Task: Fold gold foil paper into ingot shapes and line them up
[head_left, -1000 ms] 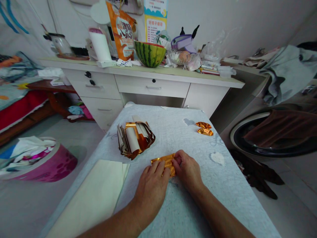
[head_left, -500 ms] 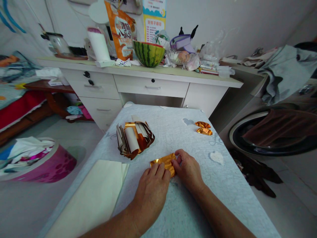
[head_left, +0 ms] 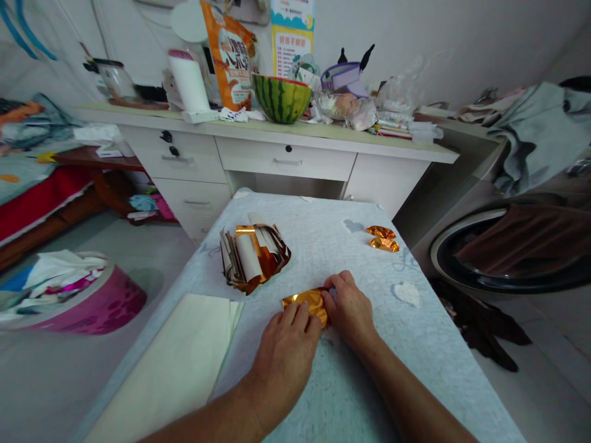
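Table [head_left: 323, 237] | foil stack [head_left: 250, 258], pale paper [head_left: 170, 363] nearby | right grip [head_left: 351, 311] pinching wrapper [head_left: 314, 299] | left grip [head_left: 290, 347] unclear

Gold foil sheet [head_left: 313, 299]: metallic, glossy, creased. Wrapped pieces [head_left: 383, 244]: same shiny foil, crinkled. Sheet stack [head_left: 249, 259]: glossy gold one side, matt, papery off-white on the other. Folded pale sheet [head_left: 170, 363]: matt, smooth, looks like paper. Table cover [head_left: 323, 240]: matt, cloth-like (slightly rough by eye). Bin [head_left: 117, 298]: smooth pink plastic. Pouch [head_left: 233, 67]: printed plastic film.
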Tool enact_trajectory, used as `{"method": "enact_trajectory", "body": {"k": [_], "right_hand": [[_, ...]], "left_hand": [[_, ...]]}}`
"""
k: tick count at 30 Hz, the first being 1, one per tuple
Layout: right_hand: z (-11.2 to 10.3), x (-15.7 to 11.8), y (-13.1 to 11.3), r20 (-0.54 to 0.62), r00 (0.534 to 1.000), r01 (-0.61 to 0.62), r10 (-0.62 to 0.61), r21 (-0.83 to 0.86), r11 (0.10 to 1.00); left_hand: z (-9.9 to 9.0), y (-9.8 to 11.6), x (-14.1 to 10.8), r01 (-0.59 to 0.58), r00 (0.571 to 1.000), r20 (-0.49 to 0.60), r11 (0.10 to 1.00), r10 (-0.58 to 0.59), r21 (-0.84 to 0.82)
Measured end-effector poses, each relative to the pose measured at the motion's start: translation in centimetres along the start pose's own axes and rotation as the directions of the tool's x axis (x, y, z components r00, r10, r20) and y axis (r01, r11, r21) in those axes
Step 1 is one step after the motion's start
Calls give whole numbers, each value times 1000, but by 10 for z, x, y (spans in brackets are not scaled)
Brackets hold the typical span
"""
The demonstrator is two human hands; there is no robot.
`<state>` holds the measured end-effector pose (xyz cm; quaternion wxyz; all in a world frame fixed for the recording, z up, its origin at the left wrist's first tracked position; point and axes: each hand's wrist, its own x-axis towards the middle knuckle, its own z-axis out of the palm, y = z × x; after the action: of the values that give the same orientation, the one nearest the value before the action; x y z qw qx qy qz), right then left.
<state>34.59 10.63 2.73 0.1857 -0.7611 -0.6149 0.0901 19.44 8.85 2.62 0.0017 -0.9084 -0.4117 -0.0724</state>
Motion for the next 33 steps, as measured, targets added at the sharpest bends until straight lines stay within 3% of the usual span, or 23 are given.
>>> {"method": "enact_trajectory", "body": {"k": [6,12,17,30,33], "right_hand": [[-1,-1,4,-20,1000,27,-24,119,993],[-1,2,14,-100,995,37,-11,263,964],[2,6,19,-132,991,12,31,314,950],[7,10,22,-97,992,-50,76,248,967],[6,10,21,-143,989,-3,35,220,975]], "left_hand": [[-2,0,1,-5,1000,0,1000,5,-12],[3,-5,2,-51,996,-71,999,51,1],[9,-6,2,-60,998,-15,998,60,6],[11,0,-1,-20,1000,1,1000,20,-16],[13,0,-1,-26,1000,-5,999,26,-22]]}}
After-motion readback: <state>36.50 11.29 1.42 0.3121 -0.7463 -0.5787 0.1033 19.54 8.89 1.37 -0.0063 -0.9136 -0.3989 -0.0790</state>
